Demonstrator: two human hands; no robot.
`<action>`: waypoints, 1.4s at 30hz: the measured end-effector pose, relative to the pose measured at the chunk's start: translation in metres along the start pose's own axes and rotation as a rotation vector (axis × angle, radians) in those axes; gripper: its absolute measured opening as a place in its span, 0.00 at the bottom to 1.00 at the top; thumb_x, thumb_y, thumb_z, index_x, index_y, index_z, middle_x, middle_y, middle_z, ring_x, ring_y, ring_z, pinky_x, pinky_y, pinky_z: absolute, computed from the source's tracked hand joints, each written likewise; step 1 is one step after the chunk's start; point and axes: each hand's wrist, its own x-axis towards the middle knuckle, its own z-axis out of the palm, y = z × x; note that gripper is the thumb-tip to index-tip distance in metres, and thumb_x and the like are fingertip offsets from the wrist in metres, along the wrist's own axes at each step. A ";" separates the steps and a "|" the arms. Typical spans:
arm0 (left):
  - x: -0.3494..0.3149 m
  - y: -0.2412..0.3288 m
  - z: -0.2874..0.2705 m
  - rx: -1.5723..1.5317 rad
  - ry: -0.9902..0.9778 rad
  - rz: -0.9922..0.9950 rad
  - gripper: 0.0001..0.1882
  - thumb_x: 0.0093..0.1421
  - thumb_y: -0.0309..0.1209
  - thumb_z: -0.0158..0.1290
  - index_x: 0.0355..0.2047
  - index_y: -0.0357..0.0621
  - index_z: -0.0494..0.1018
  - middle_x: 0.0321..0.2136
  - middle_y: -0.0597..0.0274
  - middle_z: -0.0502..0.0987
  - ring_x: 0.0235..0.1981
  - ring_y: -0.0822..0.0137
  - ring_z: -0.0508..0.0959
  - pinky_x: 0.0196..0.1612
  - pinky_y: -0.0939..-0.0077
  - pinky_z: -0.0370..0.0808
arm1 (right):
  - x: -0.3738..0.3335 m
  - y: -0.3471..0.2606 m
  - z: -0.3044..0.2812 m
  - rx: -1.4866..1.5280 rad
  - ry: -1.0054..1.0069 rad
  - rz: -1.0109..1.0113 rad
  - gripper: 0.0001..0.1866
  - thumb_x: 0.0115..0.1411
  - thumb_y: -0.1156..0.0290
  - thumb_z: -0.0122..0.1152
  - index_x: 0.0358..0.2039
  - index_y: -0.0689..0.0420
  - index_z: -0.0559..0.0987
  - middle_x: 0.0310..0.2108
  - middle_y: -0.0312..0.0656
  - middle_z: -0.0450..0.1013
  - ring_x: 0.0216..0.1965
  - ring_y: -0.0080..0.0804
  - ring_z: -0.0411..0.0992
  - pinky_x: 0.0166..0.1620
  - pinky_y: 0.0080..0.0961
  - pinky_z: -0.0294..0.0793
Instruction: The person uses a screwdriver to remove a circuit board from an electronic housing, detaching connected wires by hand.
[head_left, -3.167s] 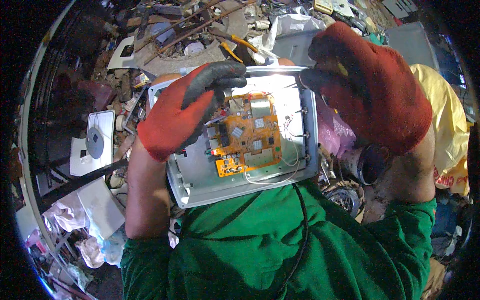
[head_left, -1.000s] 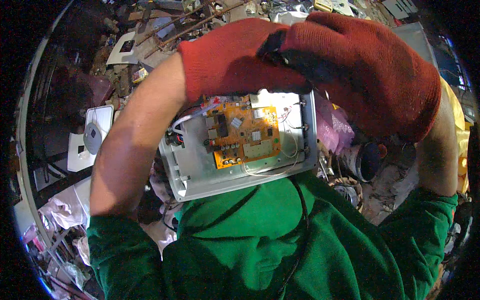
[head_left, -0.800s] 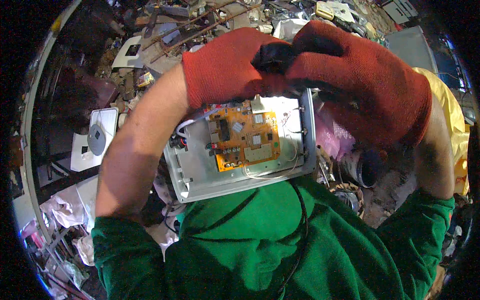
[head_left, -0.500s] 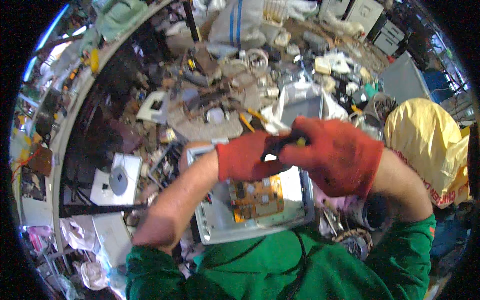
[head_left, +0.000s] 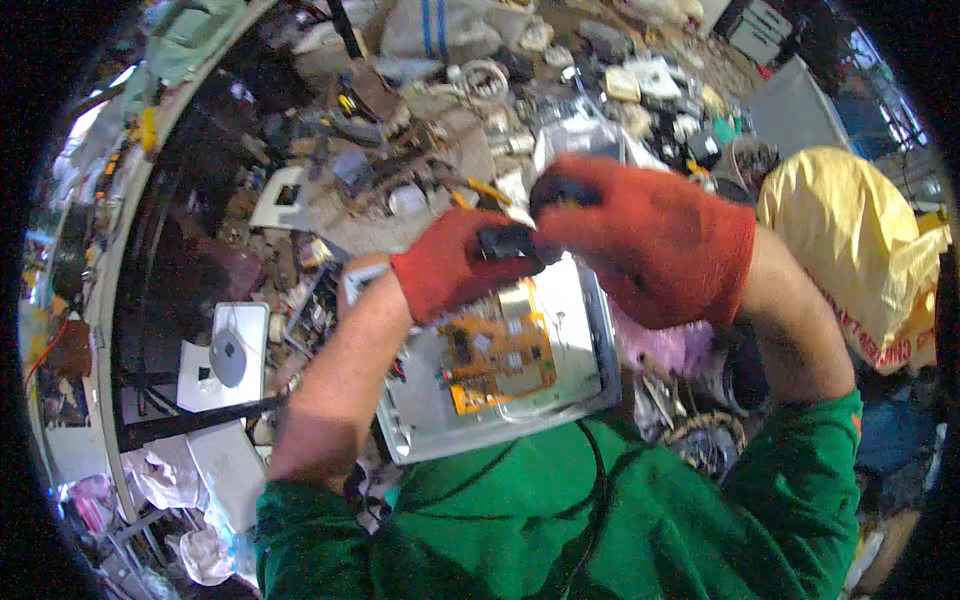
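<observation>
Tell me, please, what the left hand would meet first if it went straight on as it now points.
The left hand would probably meet the right hand first; blur and depth leave unclear whether they touch.

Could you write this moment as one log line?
left hand: gloved, curled near right hand | right hand: gloved, by open grey box | circuit board: inside box | grip: unclear whether anything held | yellow bag: at right

Left hand [head_left: 450,264], 11 o'clock: red knit fabric glove [head_left: 428,272], black finger side. Right hand [head_left: 655,240], 2 o'clock: matching red knit glove [head_left: 690,255], also part black. Forearms [head_left: 345,375] bare. Bright green cloth top [head_left: 500,510], 6 o'clock, creased; sleeves [head_left: 795,485] end near elbows. Small orange mark [head_left: 857,424] on right sleeve, 4 o'clock. Thin black cord [head_left: 598,470], 5 o'clock.
</observation>
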 end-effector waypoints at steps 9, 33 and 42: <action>0.007 -0.003 0.007 0.020 0.163 0.108 0.18 0.54 0.37 0.69 0.44 0.45 0.82 0.35 0.58 0.85 0.36 0.69 0.83 0.43 0.70 0.79 | 0.004 -0.002 0.013 0.150 0.299 0.077 0.27 0.53 0.68 0.70 0.54 0.58 0.76 0.47 0.51 0.74 0.49 0.55 0.76 0.51 0.43 0.77; 0.000 -0.001 -0.001 0.084 0.076 0.071 0.16 0.56 0.33 0.65 0.44 0.45 0.81 0.38 0.53 0.83 0.41 0.59 0.83 0.47 0.66 0.78 | -0.023 -0.004 0.073 0.600 0.714 0.083 0.31 0.61 0.78 0.60 0.65 0.70 0.64 0.62 0.58 0.68 0.61 0.49 0.71 0.62 0.42 0.72; -0.005 -0.012 0.006 0.509 0.083 0.346 0.13 0.48 0.25 0.60 0.37 0.49 0.80 0.56 0.52 0.71 0.58 0.45 0.70 0.62 0.53 0.69 | -0.042 -0.012 0.079 0.909 0.938 0.111 0.36 0.62 0.70 0.65 0.67 0.68 0.62 0.62 0.56 0.68 0.61 0.47 0.71 0.59 0.42 0.76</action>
